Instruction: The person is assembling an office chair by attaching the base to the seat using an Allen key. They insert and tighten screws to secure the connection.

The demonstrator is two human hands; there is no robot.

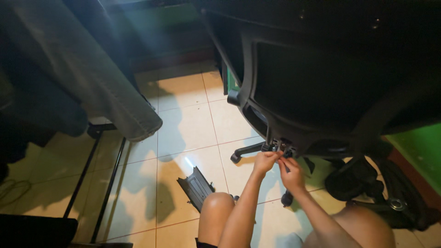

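Left hand: the left hand, centre of the frame, is curled narrow, fingertips pinched at a small fitting on the chair's lower edge; what the fingers hold is too small to tell.
Right hand: the right hand, just right of the left and nearly touching it, is closed around a thin dark tool whose kind I cannot tell, its tip at the same fitting.
Fitting: the bracket sits at the bottom of the backrest frame, right above both hands.
Chair: a black office chair fills the upper right, tilted over the person.
Chair base: one caster arm reaches left of the hands.
Loose part: a black ribbed plastic panel lies on the floor beside the left knee.
Floor: cream tiles.
Upper left: grey denim fabric hangs over a dark metal stand.
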